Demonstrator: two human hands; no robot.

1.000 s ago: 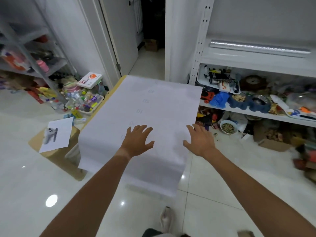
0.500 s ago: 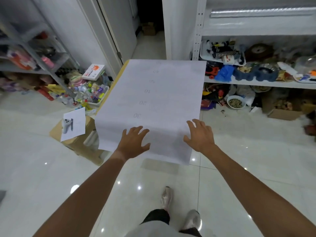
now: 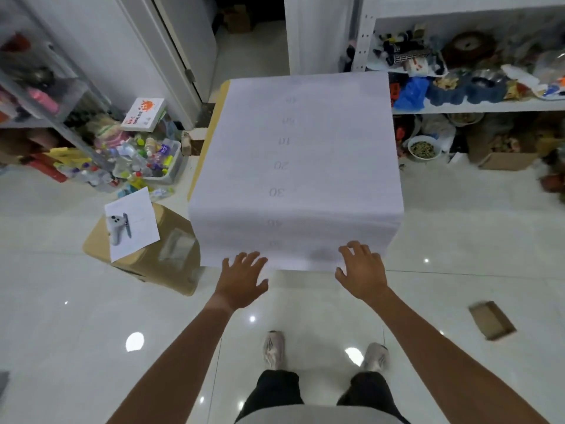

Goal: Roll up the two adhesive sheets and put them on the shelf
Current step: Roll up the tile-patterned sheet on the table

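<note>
The adhesive sheet point(image 3: 302, 166) lies unrolled; rolling is judged not begun. Both open hands, left hand point(image 3: 243, 278) and right hand point(image 3: 362, 269), are spread at its near edge, which needs curling inward next.

One adhesive sheet point(image 3: 299, 166), two hands point(image 3: 241, 278) point(image 3: 362, 270), two shoes point(image 3: 273, 350) point(image 3: 375, 356), three cardboard boxes point(image 3: 165, 264) point(image 3: 506, 160) point(image 3: 491, 320).

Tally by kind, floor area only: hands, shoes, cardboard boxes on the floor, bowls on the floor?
Hands: 2, left hand and right hand
Shoes: 2, and
Cardboard boxes: 3
Bowls: 1
Total: 8
</note>
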